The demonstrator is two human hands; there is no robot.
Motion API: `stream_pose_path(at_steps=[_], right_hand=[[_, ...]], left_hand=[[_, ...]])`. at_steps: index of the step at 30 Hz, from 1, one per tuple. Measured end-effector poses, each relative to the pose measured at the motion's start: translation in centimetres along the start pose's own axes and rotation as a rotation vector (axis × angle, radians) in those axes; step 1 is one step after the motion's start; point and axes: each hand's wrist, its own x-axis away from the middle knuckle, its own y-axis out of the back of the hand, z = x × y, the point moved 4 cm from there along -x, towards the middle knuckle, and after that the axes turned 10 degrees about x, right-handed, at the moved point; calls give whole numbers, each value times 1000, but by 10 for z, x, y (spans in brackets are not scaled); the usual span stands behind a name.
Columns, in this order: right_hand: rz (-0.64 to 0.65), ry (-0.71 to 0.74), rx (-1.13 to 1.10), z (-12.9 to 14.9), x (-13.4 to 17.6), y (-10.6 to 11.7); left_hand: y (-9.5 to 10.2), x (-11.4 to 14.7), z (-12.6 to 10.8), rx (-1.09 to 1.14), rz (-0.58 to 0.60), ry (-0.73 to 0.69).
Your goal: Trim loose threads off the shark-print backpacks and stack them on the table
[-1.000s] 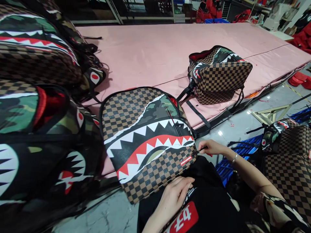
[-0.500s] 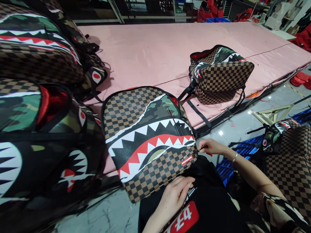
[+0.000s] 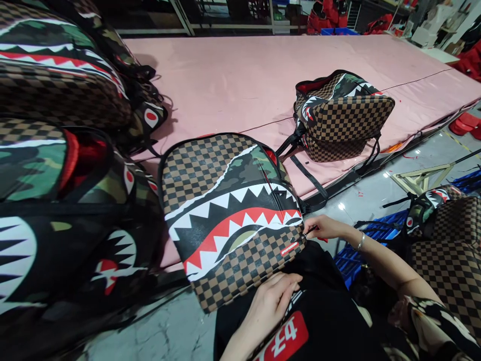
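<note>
A checkered backpack [image 3: 229, 200] with a camouflage and shark-mouth print lies tilted at the near edge of the table, its front facing up. My right hand [image 3: 323, 227] is closed in a pinch on a dark zipper pull [image 3: 311, 230] at the bag's right side, near the small red label [image 3: 289, 248]. Along the bag's lower edge rests my left hand [image 3: 268, 301], back up. Its fingers lie loosely together, touching or very close to the bottom panel, and I see nothing held in them. Several dark loose threads [image 3: 276, 198] lie across the print.
Similar backpacks [image 3: 63, 90] crowd the left side, one with a red lining showing. Another backpack [image 3: 345, 118] lies on the pink table [image 3: 225, 75] at the right, straps trailing. More bags [image 3: 447, 240] sit by blue crates [image 3: 340, 263] on the floor at my right.
My right hand has shifted very slightly left, with the zipper pull closer against the bag's edge. My left hand and the backpack stay nearly still.
</note>
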Motion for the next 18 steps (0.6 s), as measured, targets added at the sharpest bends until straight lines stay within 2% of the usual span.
stream_pose_path(at_steps=[12, 18], right_hand=[[28, 56, 277, 29, -10, -1], [27, 116, 331, 42, -15, -5]], left_hand=[[1, -1, 0, 10, -1, -9], [-1, 2, 3, 24, 5, 23]])
